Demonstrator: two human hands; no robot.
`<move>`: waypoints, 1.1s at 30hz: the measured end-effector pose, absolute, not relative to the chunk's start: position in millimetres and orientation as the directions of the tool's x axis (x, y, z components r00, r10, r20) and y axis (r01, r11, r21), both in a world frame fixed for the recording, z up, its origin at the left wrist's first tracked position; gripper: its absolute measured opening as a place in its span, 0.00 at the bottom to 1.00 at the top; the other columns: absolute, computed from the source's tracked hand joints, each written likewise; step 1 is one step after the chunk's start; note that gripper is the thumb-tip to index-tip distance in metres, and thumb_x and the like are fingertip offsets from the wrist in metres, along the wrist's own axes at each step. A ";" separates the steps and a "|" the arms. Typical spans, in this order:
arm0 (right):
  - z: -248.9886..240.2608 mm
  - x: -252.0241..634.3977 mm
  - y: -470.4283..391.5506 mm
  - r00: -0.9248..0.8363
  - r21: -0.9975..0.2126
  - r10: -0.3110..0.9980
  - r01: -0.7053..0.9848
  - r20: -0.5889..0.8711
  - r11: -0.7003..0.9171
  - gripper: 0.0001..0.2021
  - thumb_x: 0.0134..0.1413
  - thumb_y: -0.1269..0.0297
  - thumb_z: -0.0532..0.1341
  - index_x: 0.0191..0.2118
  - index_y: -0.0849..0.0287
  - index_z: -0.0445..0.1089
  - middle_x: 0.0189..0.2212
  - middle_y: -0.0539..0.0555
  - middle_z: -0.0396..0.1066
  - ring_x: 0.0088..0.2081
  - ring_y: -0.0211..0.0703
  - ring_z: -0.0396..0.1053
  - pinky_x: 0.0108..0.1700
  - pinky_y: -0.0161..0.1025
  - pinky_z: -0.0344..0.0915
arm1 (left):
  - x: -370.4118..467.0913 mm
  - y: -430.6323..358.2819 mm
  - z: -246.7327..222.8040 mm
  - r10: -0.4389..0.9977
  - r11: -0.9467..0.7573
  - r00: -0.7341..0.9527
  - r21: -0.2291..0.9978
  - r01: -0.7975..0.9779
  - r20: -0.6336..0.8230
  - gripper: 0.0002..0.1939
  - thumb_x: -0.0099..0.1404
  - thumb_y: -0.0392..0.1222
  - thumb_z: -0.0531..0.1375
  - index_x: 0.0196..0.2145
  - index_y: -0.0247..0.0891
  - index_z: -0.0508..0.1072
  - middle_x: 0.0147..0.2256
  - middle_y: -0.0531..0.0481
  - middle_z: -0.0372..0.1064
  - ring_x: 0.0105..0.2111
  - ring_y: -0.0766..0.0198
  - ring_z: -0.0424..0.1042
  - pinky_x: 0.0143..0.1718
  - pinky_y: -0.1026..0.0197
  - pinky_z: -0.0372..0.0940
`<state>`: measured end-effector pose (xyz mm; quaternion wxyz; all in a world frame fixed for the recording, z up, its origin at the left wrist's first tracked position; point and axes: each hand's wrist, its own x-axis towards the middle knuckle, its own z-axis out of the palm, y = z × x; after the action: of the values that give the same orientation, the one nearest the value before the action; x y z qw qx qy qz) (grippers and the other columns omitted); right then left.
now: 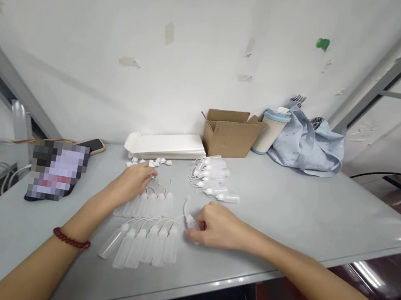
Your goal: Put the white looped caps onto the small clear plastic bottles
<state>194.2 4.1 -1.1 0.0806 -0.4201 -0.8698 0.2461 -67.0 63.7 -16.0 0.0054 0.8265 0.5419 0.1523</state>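
Observation:
Several clear plastic tubes with white caps and thin cords lie in a front row (149, 245). Behind them is a second row of similar tubes (153, 204). My left hand (136, 179) has its fingertips pinched at the far edge of that second row, on something too small to make out. My right hand (219, 226) is closed on a corded tube (191, 221) to the right of the rows. A third group of tubes (213, 177) lies farther back. Small white pieces (155, 162) are scattered just beyond my left hand.
Along the wall stand a white flat box (166, 145), an open cardboard box (230, 137), a lidded cup (270, 131) and a light blue cloth bag (303, 144). A phone (98, 147) and a blurred-out item (58, 172) lie on the grey table (290, 211) at left.

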 end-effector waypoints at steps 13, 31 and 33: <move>-6.5 196.7 21.0 -0.460 -0.556 0.816 0.599 0.351 0.577 0.14 0.46 0.65 0.61 0.17 0.62 0.58 0.14 0.45 0.56 0.18 0.29 0.52 0.23 0.30 0.46 | 13.6 -5.8 23.9 0.920 -0.390 0.220 0.820 0.419 0.326 0.07 0.59 0.44 0.58 0.33 0.40 0.74 0.34 0.49 0.73 0.32 0.62 0.72 0.31 0.63 0.70; -19.2 203.4 30.3 -0.561 -0.338 0.597 0.502 0.574 0.796 0.16 0.53 0.59 0.56 0.19 0.60 0.57 0.14 0.46 0.56 0.17 0.30 0.50 0.21 0.30 0.45 | 20.3 1.2 17.3 0.978 -0.183 0.145 0.948 0.261 0.149 0.12 0.59 0.49 0.58 0.34 0.37 0.69 0.29 0.51 0.70 0.24 0.65 0.71 0.27 0.61 0.69; -18.7 203.5 29.7 -0.563 -0.327 0.591 0.504 0.577 0.800 0.16 0.53 0.59 0.56 0.19 0.60 0.57 0.14 0.46 0.56 0.17 0.30 0.50 0.21 0.30 0.45 | 20.1 1.3 18.6 0.976 -0.213 0.118 0.928 0.306 0.185 0.11 0.58 0.49 0.59 0.33 0.38 0.70 0.31 0.50 0.71 0.26 0.64 0.71 0.27 0.62 0.69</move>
<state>203.5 29.7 -18.7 0.3494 -0.3103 -0.8819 0.0626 20.1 1.3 18.6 0.3813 0.6433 0.4982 0.4389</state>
